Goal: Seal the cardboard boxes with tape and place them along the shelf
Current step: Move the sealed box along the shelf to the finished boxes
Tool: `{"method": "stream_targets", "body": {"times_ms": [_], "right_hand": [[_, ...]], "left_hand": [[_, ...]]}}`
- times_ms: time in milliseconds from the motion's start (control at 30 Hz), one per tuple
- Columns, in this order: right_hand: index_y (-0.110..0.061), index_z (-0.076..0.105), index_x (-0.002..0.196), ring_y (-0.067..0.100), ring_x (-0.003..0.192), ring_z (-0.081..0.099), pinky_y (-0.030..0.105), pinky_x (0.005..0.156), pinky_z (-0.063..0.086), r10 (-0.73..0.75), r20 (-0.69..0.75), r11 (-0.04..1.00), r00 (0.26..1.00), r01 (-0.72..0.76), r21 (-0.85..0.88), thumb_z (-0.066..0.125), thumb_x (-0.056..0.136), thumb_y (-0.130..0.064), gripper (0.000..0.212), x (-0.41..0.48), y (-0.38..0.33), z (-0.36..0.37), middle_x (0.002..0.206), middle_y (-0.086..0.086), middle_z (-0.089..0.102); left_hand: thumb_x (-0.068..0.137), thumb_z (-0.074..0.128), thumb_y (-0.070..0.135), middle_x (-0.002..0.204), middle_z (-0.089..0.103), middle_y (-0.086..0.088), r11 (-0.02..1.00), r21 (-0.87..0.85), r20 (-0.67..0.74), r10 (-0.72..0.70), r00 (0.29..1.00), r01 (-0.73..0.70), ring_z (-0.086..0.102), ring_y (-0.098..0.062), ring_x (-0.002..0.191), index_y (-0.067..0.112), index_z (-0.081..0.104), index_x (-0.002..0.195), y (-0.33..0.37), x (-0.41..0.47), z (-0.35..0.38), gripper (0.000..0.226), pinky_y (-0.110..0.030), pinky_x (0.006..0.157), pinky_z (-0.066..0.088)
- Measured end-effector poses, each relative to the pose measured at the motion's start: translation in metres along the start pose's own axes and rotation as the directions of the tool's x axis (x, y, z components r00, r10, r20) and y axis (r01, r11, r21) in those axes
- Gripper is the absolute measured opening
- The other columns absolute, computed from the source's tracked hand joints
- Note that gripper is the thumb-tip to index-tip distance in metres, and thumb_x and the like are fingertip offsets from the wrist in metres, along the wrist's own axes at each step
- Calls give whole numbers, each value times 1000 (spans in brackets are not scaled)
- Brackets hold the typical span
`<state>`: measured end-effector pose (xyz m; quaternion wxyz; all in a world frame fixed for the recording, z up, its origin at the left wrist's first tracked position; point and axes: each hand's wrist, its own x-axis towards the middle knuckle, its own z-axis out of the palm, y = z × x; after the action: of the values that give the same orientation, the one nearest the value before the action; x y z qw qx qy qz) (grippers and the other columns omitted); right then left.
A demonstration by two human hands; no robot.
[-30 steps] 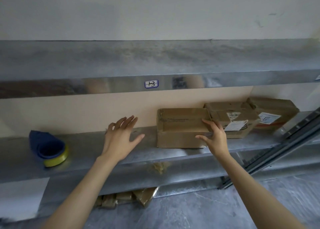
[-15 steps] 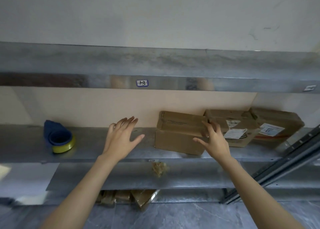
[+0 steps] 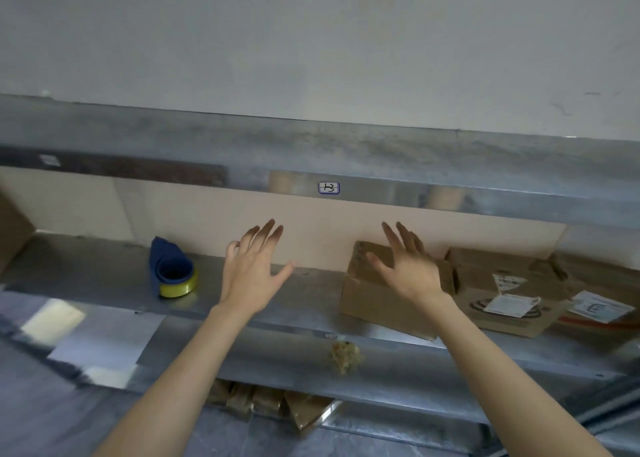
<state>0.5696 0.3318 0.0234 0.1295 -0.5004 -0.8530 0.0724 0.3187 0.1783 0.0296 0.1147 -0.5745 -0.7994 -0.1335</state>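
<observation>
Three cardboard boxes stand in a row on the metal shelf (image 3: 104, 269): a plain one (image 3: 374, 301), one with white labels (image 3: 509, 294) and a third (image 3: 599, 301) at the far right. My right hand (image 3: 408, 266) hovers over the plain box with fingers spread and holds nothing. My left hand (image 3: 252, 266) is raised over the bare shelf to the left of that box, fingers straight and spread. A blue tape dispenser with a yellow roll (image 3: 173, 273) lies further left on the shelf.
An upper shelf (image 3: 311, 152) with a small label (image 3: 328, 187) runs overhead. Part of another cardboard box (image 3: 12, 228) shows at the far left. Flattened cardboard pieces (image 3: 277, 404) lie under the shelf on the grey floor.
My right hand has let go of the plain box's right end and now hovers spread over its top. The view has swung left and tilted. My left hand stays raised and open.
</observation>
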Motion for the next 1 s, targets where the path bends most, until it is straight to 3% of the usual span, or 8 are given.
{"method": "stream_targets", "body": {"times_ms": [133,433,767,1000], "right_hand": [[-39,6,155,21,151,6,41,116,24,-69,51,997,996,67,41,36,94,-67,74,14,-36,10,165,-8,1],[-42,1,155,19,152,0,38,120,15,-286,158,957,945,275,90,37,96,-63,73,40,-130,33,165,-9,-4],[-41,6,155,22,149,16,39,115,26,-374,151,926,915,358,124,45,93,-61,76,55,-286,76,164,-5,10],[-38,11,155,23,147,21,39,111,33,-363,129,921,923,334,202,50,92,-57,77,63,-399,104,163,-1,16]], "left_hand": [[96,38,65,163,23,5,998,38,-6,-55,998,55,24,-20,147,25,29,155,-24,-3,-5,71,-35,106,16],[90,22,72,158,35,7,975,87,-8,-206,978,206,33,-18,141,26,32,153,-100,-22,-22,79,-41,107,29],[88,26,68,144,53,4,963,77,-47,-256,965,259,47,-21,130,22,51,142,-234,-61,-42,75,-35,94,31],[88,21,73,151,46,5,954,107,-31,-279,960,281,41,-20,136,25,45,147,-363,-80,-60,79,-38,101,30]]}}
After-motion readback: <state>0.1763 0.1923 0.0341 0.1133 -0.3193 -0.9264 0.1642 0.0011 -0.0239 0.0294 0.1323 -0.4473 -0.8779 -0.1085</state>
